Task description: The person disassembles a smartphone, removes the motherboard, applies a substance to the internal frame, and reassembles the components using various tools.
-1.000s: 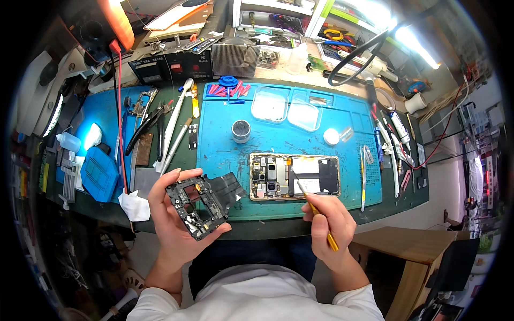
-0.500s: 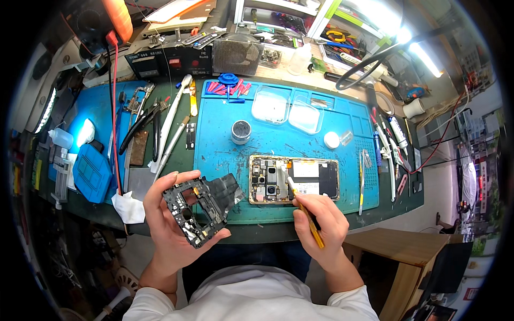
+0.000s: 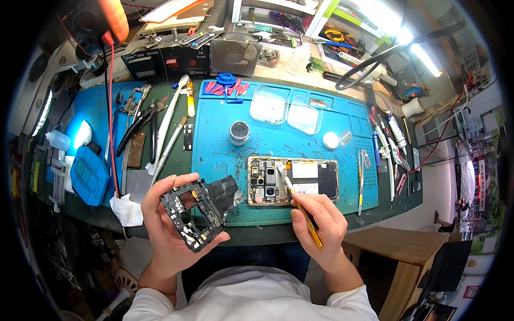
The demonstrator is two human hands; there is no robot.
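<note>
My left hand [image 3: 170, 224] grips a black phone inner cover [image 3: 194, 218] by its edges, thumb along the lower side and fingers behind. The cover has cutouts, small metal contacts and a dark film flap on its right. In my right hand [image 3: 322, 222] is a slim gold-handled tool [image 3: 308, 219], pinched like a pen. Its pale tip points down at the opened phone [image 3: 327, 184], beside the camera modules [image 3: 270, 182]; whether it touches is hard to tell. The phone lies flat on the blue work mat [image 3: 219, 160], its battery and boards exposed.
On the mat stand a small jar [image 3: 239, 132], clear plastic trays [image 3: 267, 105], a white round cap [image 3: 330, 140] and tweezers [image 3: 360, 187]. Pliers [image 3: 140, 125] and other tools lie left; pens and drivers [image 3: 393, 142] lie right. Red and black cables [image 3: 111, 123] hang at left.
The whole view has shifted slightly. The phone cover in my left hand has tilted a little, and my right hand keeps the tool's tip near the camera modules.
</note>
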